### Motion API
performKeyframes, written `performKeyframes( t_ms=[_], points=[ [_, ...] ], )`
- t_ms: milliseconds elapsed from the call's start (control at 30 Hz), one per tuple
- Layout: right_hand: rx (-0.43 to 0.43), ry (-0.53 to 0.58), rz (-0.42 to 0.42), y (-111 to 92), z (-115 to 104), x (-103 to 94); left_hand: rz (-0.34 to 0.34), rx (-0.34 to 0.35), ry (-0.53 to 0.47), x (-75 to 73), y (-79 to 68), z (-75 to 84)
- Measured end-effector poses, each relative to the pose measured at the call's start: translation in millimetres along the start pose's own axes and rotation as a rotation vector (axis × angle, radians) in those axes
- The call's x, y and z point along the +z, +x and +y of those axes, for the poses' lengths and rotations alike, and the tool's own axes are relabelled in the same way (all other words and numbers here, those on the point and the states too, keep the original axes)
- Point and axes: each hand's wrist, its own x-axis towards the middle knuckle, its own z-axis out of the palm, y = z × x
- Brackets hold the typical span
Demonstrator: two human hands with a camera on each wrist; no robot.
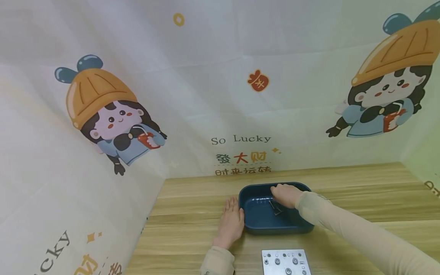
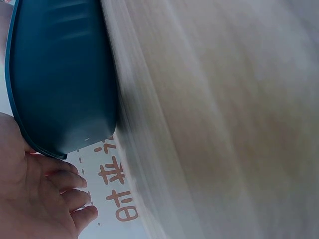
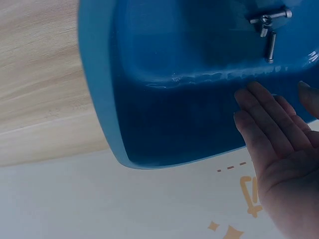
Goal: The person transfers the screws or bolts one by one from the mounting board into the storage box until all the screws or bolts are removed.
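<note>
a: start with the biggest thing.

b: a white cloth-like backdrop printed with cartoon figures [image 1: 206, 95], then the pale wood-grain table [image 1: 192, 225]. on it sits a deep blue, round-cornered, plastic-looking tray [image 1: 278, 230].

a: and nearer the person?

b: a white rectangular plate with round metal-looking fittings [image 1: 285, 262], cut off by the head view's lower edge.

a: how are the hands?

b: the left hand [image 1: 232, 221] lies against the tray's left end, fingers loose, gripping nothing. the right hand [image 1: 287, 194] is at the tray's far side, fingers nearly straight, thumb apart; i see nothing in its hold.

a: and the smallest things?

b: slim silver metal screws [image 3: 271, 47], at least three, loosely clustered on the tray's floor near the right fingertips, two of them crossing.

a: what might go wrong?

b: a pinch at one crossed screw could drag its neighbour, and the glossy floor might let them roll. leaning on the far rim could tip or slide the tray, since the left hand isn't clasping it.
</note>
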Motion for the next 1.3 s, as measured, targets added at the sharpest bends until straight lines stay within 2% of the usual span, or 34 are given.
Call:
performKeyframes(
  t_ms=[367,767,1033,1300],
  points=[
    [0.033,0.032,0.032,-6,2,-3.6,-0.003,-0.003,-0.006,0.8,0.4,0.3],
    [0.006,0.005,0.123,-24,-2,-16.9,-0.005,0.001,-0.006,-1.2,-0.8,2.8],
    [-0.098,0.0,0.24,-45,-29,-12.5,-0.003,0.002,0.0,-0.5,-0.7,2.9],
    [-0.209,-0.025,0.258,-68,-64,0.5,0.001,-0.004,0.006,0.9,0.6,3.0]
  ],
)
